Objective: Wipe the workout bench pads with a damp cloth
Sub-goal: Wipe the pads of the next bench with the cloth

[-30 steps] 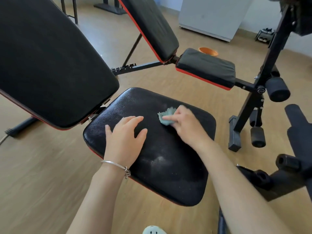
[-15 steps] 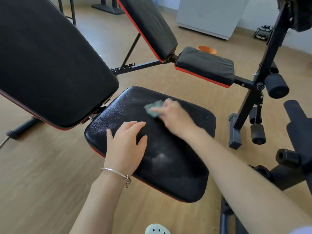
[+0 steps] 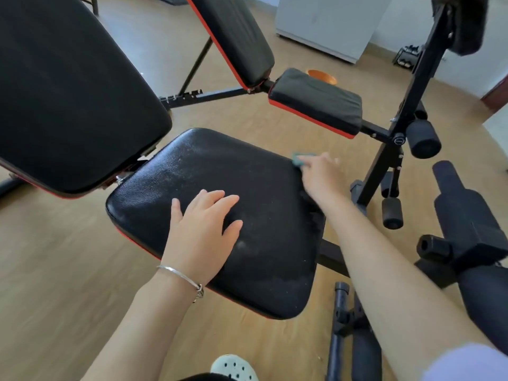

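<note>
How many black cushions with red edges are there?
4. The big backrest at left, the seat pad being wiped with the cloth, and on the far bench a tilted backrest and a small seat. More may lie outside the view.

No word, number or brand name is showing legibly anywhere. A small round badge (image 3: 399, 140) is sitting on the black frame post (image 3: 412, 86) of the far bench, its marking too small and blurred to read.
</note>
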